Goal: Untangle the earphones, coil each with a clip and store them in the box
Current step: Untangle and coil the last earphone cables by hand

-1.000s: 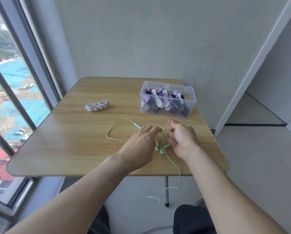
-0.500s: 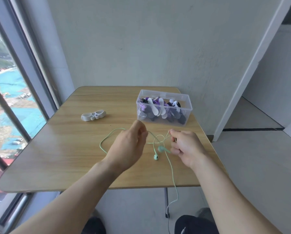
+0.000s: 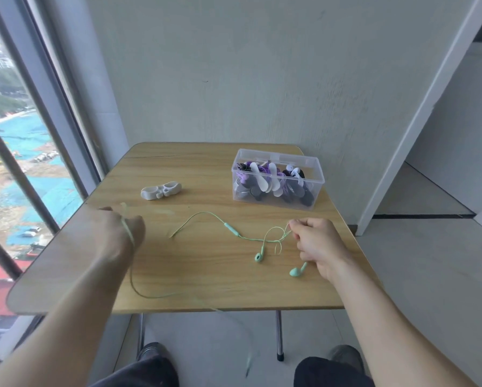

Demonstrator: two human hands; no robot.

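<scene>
At the far left a tall window point(image 3: 24, 163) runs beside the wooden table point(image 3: 200, 269), whose rounded near-left corner lies just below it. The left hand point(image 3: 119, 233) hovers over the left part of the table, blurred, its back to the camera; a mint-green cable crosses the back of the hand and wrist, but whether the fingers pinch it or only curl cannot be told through the blur. Behind that hand, toward the far edge, a white cable clip point(image 3: 161, 190) lies flat on the wood by itself. The mint earphones point(image 3: 231, 229) stretch across the middle of the table: the cord arcs up, passes through the inline remote, and gathers into a small looped tangle beside the right hand, while another stretch curves from the left wrist along the near edge and drops off the table. One earbud lies on the wood just left of the right hand, the other just below it. The right hand point(image 3: 318, 247) pinches the tangled cord between thumb and fingertips, the other fingers curled. Behind it, at the far right, stands a clear plastic box point(image 3: 315, 188), lidless, holding coiled earphones in purple, white and black, each bundle wrapped in a white or grey clip.
</scene>
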